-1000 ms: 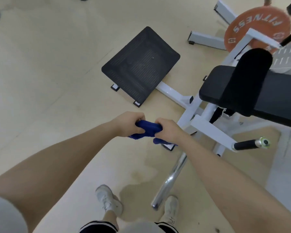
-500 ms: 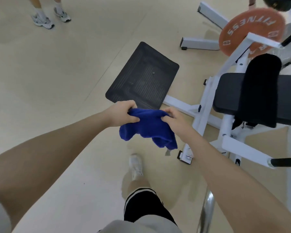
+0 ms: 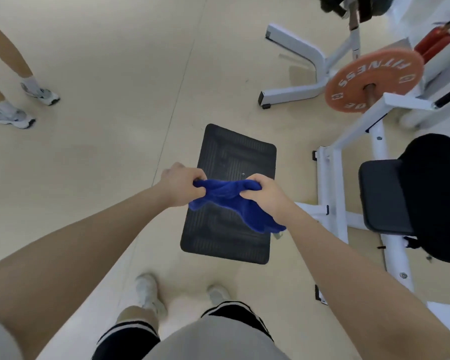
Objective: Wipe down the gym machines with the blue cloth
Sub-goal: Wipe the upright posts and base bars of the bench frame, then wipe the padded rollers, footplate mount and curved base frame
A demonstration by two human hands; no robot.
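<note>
I hold the blue cloth stretched between both hands in front of me, above the black ribbed foot plate of the machine. My left hand grips the cloth's left end. At the other end my right hand grips it, with a loose flap hanging below that wrist. The white-framed gym machine with its black padded seat stands to the right of my hands, apart from them.
An orange weight plate hangs on the machine's bar at upper right, with a white floor frame behind it. Another person's legs and sneakers stand at far left. My own feet are below on the beige floor.
I have stepped forward, so the foot plate now lies under my hands. The cloth, bunched a second ago, was spread and is now pulled more taut between both hands.
</note>
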